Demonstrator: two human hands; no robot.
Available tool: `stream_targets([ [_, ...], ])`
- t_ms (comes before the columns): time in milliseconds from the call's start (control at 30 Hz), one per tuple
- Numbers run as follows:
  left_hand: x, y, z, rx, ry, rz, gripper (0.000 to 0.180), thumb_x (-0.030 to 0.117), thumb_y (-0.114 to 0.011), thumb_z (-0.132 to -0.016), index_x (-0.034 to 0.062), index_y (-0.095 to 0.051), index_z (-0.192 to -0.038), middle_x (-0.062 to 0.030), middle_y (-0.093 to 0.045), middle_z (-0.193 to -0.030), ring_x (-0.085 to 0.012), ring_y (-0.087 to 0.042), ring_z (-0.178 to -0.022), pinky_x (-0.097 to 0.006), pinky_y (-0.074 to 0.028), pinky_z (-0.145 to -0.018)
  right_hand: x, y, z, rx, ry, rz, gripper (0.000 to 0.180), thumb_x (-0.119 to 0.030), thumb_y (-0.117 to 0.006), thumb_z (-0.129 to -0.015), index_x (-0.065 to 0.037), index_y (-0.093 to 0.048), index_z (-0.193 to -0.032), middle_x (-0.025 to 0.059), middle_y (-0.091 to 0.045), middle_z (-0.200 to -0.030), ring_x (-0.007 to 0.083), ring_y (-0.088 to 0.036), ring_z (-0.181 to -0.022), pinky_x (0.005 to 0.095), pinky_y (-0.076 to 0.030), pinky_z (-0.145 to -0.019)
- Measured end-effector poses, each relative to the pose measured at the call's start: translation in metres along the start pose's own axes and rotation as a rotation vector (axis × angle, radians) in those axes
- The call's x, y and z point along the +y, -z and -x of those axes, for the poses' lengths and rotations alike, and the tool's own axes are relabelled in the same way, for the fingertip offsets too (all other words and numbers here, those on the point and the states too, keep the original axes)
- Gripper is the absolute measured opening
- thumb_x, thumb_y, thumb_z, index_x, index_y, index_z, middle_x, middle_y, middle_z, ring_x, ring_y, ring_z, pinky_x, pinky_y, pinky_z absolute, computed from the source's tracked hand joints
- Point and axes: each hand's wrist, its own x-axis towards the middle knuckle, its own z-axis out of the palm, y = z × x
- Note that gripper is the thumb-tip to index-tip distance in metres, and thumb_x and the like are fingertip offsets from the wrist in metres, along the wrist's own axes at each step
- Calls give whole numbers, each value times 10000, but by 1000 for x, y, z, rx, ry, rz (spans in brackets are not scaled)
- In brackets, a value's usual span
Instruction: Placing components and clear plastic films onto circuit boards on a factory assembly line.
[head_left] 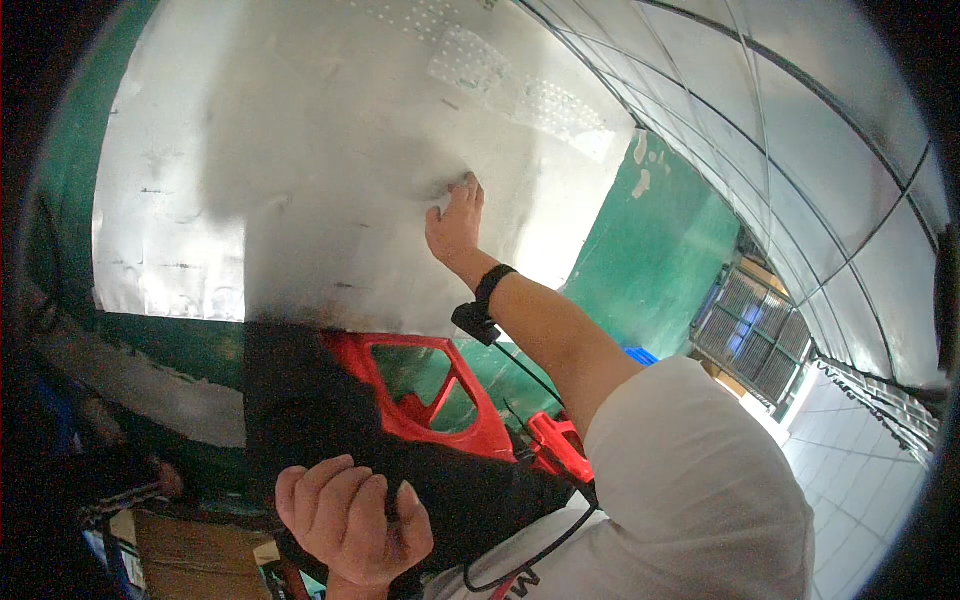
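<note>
A large, shiny silver sheet (330,150) lies over a green surface. My right hand (457,222) is on or just over the middle of this sheet, fingers slightly bent and thumb apart, with no object visible in it. A black strap with a small black box (478,318) sits round the right wrist, and a cable runs from it. Close to my body, my left hand (350,520) is closed with its fingers curled in; whatever it may hold is hidden. Beyond it, a red plastic frame with openings (470,415) lies at the sheet's near edge.
Beside my right upper arm is a red object with a black cable (560,447). The green surface (655,235) shows to the sheet's right, next to a curved silvery wall with dark ribs (800,130). Brown cardboard (195,555) stands at the lower left.
</note>
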Motion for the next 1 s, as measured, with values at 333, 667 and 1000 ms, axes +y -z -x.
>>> stream_targets([
  [333, 0, 0, 1, 24, 22, 4, 149, 179, -629, -662, 82, -535, -725, -45, -529, -723, -237, -563, -737, -419, -386, -685, -59, 10, -39, -20, 107, 51, 774, -331, -565, -811, 51, -174, -1359, 374, -120, -1377, 532, -133, -1278, 572, -166, -1037],
  [667, 0, -3, 3, 42, 33, 20, 150, 185, -632, -670, 85, -530, -716, -47, -528, -717, -238, -567, -723, -413, -383, -696, -80, 17, -85, -10, -75, 62, 877, -462, -501, -824, 132, -121, -1347, 338, -94, -1410, 487, -88, -1319, 532, -119, -1071],
  [1000, 0, -2, 4, 36, 37, 8, 156, 198, -634, -670, 87, -535, -716, -49, -530, -720, -238, -572, -729, -427, -393, -730, -88, 23, -85, -81, -139, 146, 912, -541, -428, -852, 140, -92, -1356, 323, -63, -1426, 463, -76, -1329, 494, -122, -1083],
])
